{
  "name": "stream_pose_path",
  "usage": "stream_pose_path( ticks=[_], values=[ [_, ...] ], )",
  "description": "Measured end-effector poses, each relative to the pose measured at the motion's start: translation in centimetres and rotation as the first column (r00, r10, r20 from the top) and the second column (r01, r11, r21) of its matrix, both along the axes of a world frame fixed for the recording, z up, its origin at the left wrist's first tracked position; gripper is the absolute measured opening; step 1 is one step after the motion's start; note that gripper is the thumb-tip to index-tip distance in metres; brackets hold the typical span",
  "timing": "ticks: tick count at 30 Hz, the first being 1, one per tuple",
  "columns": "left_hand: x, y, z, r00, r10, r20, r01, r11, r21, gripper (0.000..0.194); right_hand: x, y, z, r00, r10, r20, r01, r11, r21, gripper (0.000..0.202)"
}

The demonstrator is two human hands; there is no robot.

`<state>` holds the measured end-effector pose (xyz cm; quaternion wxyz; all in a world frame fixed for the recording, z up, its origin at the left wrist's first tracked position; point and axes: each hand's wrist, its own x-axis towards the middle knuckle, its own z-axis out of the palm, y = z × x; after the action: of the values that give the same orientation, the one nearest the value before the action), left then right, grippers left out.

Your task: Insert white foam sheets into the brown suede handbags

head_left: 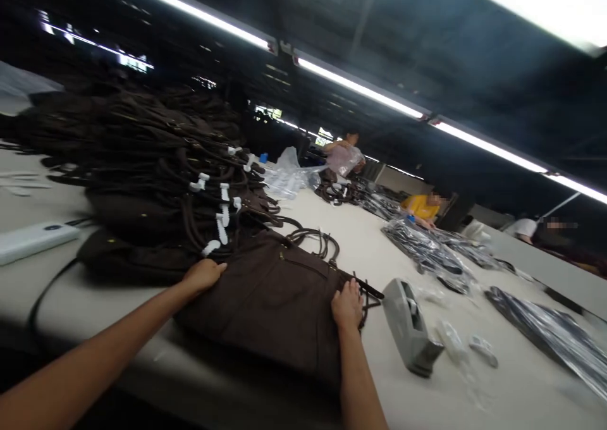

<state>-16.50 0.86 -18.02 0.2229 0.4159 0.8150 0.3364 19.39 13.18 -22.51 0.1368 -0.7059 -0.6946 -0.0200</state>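
Observation:
A dark brown handbag [275,297] lies flat at the front of the table, with a short zip line on its upper part and its handles [315,237] pointing away from me. My left hand [205,275] grips its left side, fingertips partly hidden against the fabric. On the opposite side, my right hand [348,305] holds the bag's right edge near a dark strap. Left of the bag rises a tall pile of similar brown bags [156,164], several with white wrapping [222,221] on their handles.
A grey tape dispenser [410,329] stands just right of the bag. Beyond it lie clear plastic bits [453,341] and plastic-wrapped bags [431,253]. A white power strip [35,241] with a cable lies at left. Other people [422,207] work farther along the table.

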Motion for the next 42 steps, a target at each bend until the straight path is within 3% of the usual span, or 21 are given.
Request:
stream_pose_path(
  ticks=[5, 8, 10, 14, 17, 19, 20, 23, 26, 28, 30, 32, 34, 37, 39, 42],
  values=[
    [1.1, -0.5, -0.7, 0.997, -0.019, -0.071, 0.015, 0.998, -0.065, 0.024, 1.0, 0.3, -0.2, 0.992, 0.036, 0.117, -0.023, 0.994, -0.108, 0.060],
    [2.5, -1.6, -0.7, 0.983, -0.026, -0.183, 0.022, 0.999, -0.026, 0.020, 1.2, 0.5, -0.1, 0.993, 0.048, 0.106, -0.029, 0.985, -0.169, 0.060],
    [3.5, -2.5, -0.7, 0.960, -0.017, -0.280, 0.025, 0.999, 0.024, 0.028, 1.2, 0.5, 0.0, 0.992, 0.049, 0.116, -0.030, 0.986, -0.165, 0.059],
    [4.8, -4.2, -0.9, 0.917, -0.039, -0.397, 0.094, 0.988, 0.120, 0.043, 0.7, 0.8, 1.3, 0.990, 0.014, 0.141, -0.011, 1.000, -0.020, 0.054],
    [5.1, -4.9, -0.9, 0.903, -0.073, -0.423, 0.154, 0.975, 0.160, 0.043, -1.8, 1.6, 4.2, 0.988, 0.152, 0.014, -0.153, 0.978, 0.144, 0.050],
    [5.1, -5.2, -0.7, 0.901, -0.092, -0.423, 0.180, 0.968, 0.172, 0.041, -5.0, 2.3, 6.6, 0.918, 0.372, -0.137, -0.342, 0.917, 0.204, 0.048],
    [5.1, -5.3, -0.5, 0.899, -0.098, -0.427, 0.189, 0.966, 0.175, 0.041, -7.0, 2.7, 7.6, 0.846, 0.486, -0.218, -0.442, 0.870, 0.220, 0.046],
    [5.3, -5.6, -0.5, 0.876, -0.085, -0.474, 0.198, 0.961, 0.193, 0.041, -13.4, 3.7, 9.5, 0.565, 0.744, -0.358, -0.717, 0.657, 0.233, 0.047],
    [5.9, -6.3, -1.1, 0.851, -0.021, -0.525, 0.174, 0.954, 0.244, 0.037, -18.8, 4.3, 9.2, 0.368, 0.884, -0.288, -0.879, 0.431, 0.202, 0.053],
    [6.3, -7.0, -1.5, 0.852, 0.040, -0.523, 0.142, 0.942, 0.304, 0.031, -21.3, 4.6, 8.5, 0.305, 0.929, -0.209, -0.926, 0.341, 0.163, 0.043],
    [6.7, -7.9, -1.6, 0.854, 0.104, -0.510, 0.118, 0.916, 0.384, 0.026, -22.6, 5.0, 7.8, 0.270, 0.950, -0.157, -0.944, 0.294, 0.152, 0.028],
    [6.9, -8.6, -1.3, 0.851, 0.155, -0.502, 0.126, 0.868, 0.481, 0.021, -23.2, 5.4, 7.5, 0.300, 0.948, -0.107, -0.934, 0.314, 0.170, 0.024],
    [7.0, -8.9, -1.0, 0.858, 0.200, -0.474, 0.139, 0.797, 0.587, 0.020, -23.2, 5.9, 7.6, 0.375, 0.925, -0.059, -0.907, 0.379, 0.183, 0.024],
    [6.7, -8.8, -0.9, 0.910, 0.228, -0.346, 0.073, 0.735, 0.675, 0.026, -23.4, 6.5, 8.0, 0.445, 0.895, -0.018, -0.884, 0.442, 0.154, 0.021],
    [6.4, -8.8, -1.4, 0.954, 0.199, -0.225, -0.012, 0.775, 0.632, 0.029, -23.8, 6.7, 8.1, 0.441, 0.898, -0.013, -0.892, 0.439, 0.109, 0.020],
    [6.0, -9.1, -2.4, 0.997, 0.070, -0.024, -0.053, 0.902, 0.429, 0.035, -24.9, 6.8, 8.0, 0.421, 0.907, -0.025, -0.906, 0.422, 0.030, 0.020]
  ],
)
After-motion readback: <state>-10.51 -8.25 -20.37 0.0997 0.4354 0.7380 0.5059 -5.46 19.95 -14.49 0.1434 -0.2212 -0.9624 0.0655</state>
